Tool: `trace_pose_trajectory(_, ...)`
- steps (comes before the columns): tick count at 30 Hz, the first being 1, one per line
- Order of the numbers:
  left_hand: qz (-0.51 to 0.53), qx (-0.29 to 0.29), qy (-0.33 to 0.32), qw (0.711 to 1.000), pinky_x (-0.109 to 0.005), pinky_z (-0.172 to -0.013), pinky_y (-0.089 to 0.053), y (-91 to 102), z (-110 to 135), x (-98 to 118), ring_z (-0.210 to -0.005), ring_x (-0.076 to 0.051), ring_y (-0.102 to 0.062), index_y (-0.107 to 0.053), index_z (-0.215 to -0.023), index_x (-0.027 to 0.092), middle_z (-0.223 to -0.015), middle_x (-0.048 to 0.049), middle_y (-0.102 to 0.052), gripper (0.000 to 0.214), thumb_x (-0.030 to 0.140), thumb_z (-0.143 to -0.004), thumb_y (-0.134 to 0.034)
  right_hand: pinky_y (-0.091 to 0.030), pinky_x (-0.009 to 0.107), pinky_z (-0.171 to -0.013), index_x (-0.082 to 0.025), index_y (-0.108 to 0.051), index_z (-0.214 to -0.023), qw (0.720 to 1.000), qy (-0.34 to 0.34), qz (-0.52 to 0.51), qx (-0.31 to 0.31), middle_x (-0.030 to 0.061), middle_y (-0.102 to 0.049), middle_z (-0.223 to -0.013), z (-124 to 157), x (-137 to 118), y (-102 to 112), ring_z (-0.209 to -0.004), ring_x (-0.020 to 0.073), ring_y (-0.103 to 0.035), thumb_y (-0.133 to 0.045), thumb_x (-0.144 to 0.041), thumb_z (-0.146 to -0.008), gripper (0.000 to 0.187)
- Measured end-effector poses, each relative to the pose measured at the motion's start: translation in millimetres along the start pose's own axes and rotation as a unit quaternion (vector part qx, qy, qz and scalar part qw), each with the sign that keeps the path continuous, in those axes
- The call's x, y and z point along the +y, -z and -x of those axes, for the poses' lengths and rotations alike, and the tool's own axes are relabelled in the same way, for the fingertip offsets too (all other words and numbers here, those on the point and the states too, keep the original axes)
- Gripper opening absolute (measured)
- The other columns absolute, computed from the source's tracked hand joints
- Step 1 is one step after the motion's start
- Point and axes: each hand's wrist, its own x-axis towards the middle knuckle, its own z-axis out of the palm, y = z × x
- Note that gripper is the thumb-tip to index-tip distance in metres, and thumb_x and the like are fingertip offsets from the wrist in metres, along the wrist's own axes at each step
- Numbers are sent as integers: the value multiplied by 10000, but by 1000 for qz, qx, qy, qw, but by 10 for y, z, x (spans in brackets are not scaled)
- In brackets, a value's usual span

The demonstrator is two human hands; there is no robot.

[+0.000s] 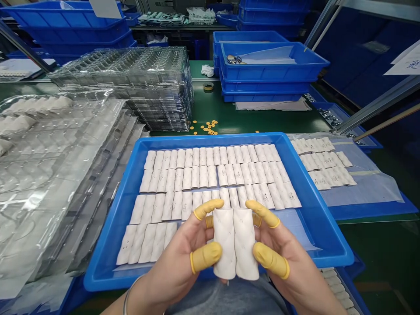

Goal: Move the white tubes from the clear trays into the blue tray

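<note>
Side by side and upright, two white, flattened tube-like pieces are held up over the near edge of a blue tray [316,223]. My left hand [187,245] grips the left white piece [224,245] by its outer edge, thumb and fingers closed on it. On the other side, my right hand [282,247] grips the right white piece [246,247] in the same way. The two pieces touch along their inner edges. Yellow finger cots cover several fingertips on both hands. Rows of similar white pieces [188,177] lie in the tray, some with small dark markings.
Clear plastic trays [157,87] are stacked behind on the left, with more plastic trays [59,175] nearer. Blue bins [262,70] stand at the back. Small orange discs [210,127] and a tape roll [208,86] lie on the green table. More white pieces [323,157] lie right.
</note>
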Motion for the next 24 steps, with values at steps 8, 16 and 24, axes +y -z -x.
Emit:
trace_pose_trajectory(8,-8,18,15,1000,-216,-581,-562,38,12,9,-732,-136,-675,-476,-1318,365,-1072,-45,-646,471,187,-896,-584,-552,271,-633,-428,-524,-1307,998,-52,-27,16,20,-634,-1177,15,-18,1,-1004,244,-645,-719,-340,-923,439)
trace_pose_trajectory(16,-56,38,-12,998,-234,-695,-540,34,-1,-28,-809,-126,-623,-537,-1286,363,-1103,-32,-630,521,243,-809,-710,-494,344,-921,-396,-477,-1361,999,10,38,-8,32,-565,-1287,6,16,-3,-1191,246,-507,-737,-373,-903,527)
trace_pose_trajectory(24,-35,22,20,999,-331,-677,-556,43,15,-11,-804,-185,-654,-458,-1369,326,-1195,-94,-609,528,230,-872,-609,-500,403,-934,-368,-455,-1386,1000,-13,22,-15,62,-579,-1271,25,1,21,-1166,275,-532,-714,-391,-915,538)
